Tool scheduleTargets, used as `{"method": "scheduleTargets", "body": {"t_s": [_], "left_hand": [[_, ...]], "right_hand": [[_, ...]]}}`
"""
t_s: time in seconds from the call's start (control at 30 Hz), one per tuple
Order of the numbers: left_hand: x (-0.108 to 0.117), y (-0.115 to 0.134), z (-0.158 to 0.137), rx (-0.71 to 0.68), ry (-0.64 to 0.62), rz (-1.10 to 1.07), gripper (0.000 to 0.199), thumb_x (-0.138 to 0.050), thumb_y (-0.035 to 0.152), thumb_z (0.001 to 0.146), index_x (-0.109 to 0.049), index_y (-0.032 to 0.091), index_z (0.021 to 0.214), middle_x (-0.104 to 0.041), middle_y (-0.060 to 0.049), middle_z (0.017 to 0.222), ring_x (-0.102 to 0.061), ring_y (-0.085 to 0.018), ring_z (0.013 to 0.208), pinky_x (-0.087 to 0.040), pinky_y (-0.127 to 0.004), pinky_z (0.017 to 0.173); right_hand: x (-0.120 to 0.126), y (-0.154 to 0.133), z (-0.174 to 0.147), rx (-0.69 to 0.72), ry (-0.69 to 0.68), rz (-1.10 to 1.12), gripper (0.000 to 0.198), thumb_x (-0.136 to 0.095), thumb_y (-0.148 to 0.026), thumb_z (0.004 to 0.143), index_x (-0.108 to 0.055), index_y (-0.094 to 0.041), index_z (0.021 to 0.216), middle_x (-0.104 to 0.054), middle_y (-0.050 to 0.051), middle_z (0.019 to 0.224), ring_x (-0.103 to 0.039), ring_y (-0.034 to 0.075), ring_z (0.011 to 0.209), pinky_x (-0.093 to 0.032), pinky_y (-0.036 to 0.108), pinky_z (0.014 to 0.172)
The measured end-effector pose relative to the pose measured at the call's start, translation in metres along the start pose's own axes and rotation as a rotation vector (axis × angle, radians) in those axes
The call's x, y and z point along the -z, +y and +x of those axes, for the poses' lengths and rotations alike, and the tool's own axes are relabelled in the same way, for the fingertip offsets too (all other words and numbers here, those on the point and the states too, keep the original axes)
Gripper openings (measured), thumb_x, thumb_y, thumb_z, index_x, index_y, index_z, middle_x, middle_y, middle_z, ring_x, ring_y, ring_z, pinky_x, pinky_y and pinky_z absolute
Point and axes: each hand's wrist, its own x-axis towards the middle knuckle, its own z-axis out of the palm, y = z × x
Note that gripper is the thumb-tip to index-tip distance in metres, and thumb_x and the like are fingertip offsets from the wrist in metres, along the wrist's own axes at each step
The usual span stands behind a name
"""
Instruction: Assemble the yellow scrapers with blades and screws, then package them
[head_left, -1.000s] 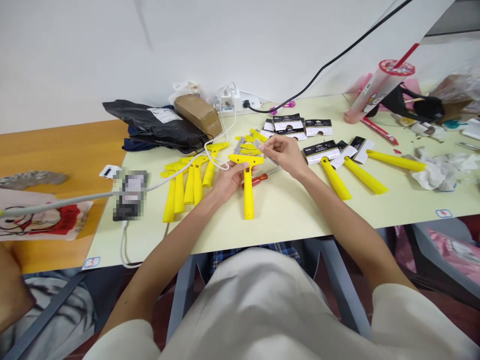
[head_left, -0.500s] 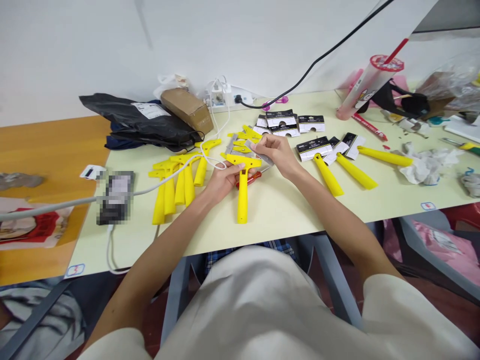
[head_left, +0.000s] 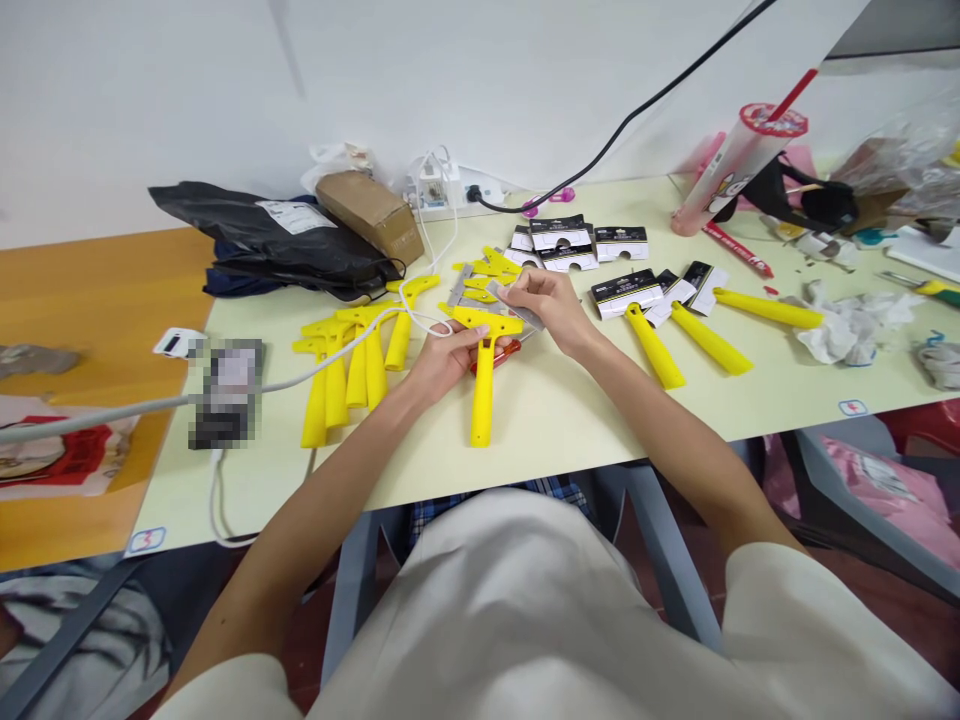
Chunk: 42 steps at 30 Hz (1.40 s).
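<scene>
My left hand (head_left: 448,362) is closed on a yellow scraper handle (head_left: 483,395), its wide head towards the wall and its grip pointing at me. Between the thumb and fingers of my right hand (head_left: 553,308) is a thin grey metal blade (head_left: 520,306), tilted just above the right end of that head. A screwdriver (head_left: 505,354) with a clear red grip lies on the table behind the handle, partly hidden by it. Beyond my hands rest more yellow scraper heads (head_left: 496,263) and a metal blade (head_left: 460,285). Several yellow handles (head_left: 358,368) lie side by side at the left.
At the right, several yellow scrapers (head_left: 652,345) have black-and-white cards (head_left: 626,292) on them. More cards (head_left: 561,233) are piled behind. A white cable (head_left: 319,368) crosses the left handles. A tall cup (head_left: 731,170), a power strip (head_left: 480,188) and a cardboard box (head_left: 370,215) stand farther back.
The view has shifted slightly. My left hand keeps the scraper handle in the same place, and the blade in my right hand has barely moved beside its head.
</scene>
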Motion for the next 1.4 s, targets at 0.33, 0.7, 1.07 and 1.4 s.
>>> {"method": "scheduleTargets", "body": {"t_s": [0.33, 0.7, 1.07, 1.4], "left_hand": [[-0.002, 0.001, -0.002, 0.002, -0.024, 0.025, 0.034, -0.092, 0.026, 0.084, -0.079, 0.009, 0.111, -0.086, -0.02, 0.105, -0.087, -0.034, 0.102, -0.071, -0.043, 0.092], [-0.004, -0.001, -0.002, 0.03, -0.046, 0.077, 0.039, -0.097, 0.025, 0.077, -0.08, 0.009, 0.108, -0.086, -0.019, 0.104, -0.086, -0.03, 0.091, -0.07, -0.041, 0.089], [-0.004, 0.0, -0.004, 0.009, -0.054, 0.077, 0.037, -0.098, 0.031, 0.08, -0.08, 0.01, 0.104, -0.086, -0.019, 0.103, -0.087, -0.035, 0.101, -0.071, -0.044, 0.094], [-0.004, -0.001, -0.002, -0.016, -0.036, 0.075, 0.034, -0.099, 0.027, 0.074, -0.078, 0.01, 0.097, -0.085, -0.016, 0.096, -0.087, -0.034, 0.097, -0.069, -0.045, 0.096]], "right_hand": [[-0.007, 0.002, -0.005, -0.03, -0.052, 0.027, 0.052, -0.101, -0.051, 0.07, -0.059, -0.021, 0.066, -0.057, -0.003, 0.066, -0.045, 0.013, 0.066, -0.029, 0.029, 0.06], [-0.009, 0.005, -0.01, 0.054, -0.097, -0.128, 0.042, -0.095, -0.057, 0.079, -0.082, -0.017, 0.077, -0.07, 0.003, 0.074, -0.054, 0.016, 0.069, -0.039, 0.031, 0.061], [-0.002, -0.005, -0.013, 0.016, -0.227, -0.16, 0.047, -0.086, -0.058, 0.092, -0.076, -0.019, 0.067, -0.059, 0.0, 0.062, -0.048, 0.014, 0.06, -0.036, 0.03, 0.055], [-0.018, 0.0, -0.02, -0.022, -0.224, -0.097, 0.057, -0.083, -0.067, 0.094, -0.067, -0.021, 0.064, -0.07, 0.001, 0.067, -0.059, 0.016, 0.054, -0.046, 0.031, 0.051]]}}
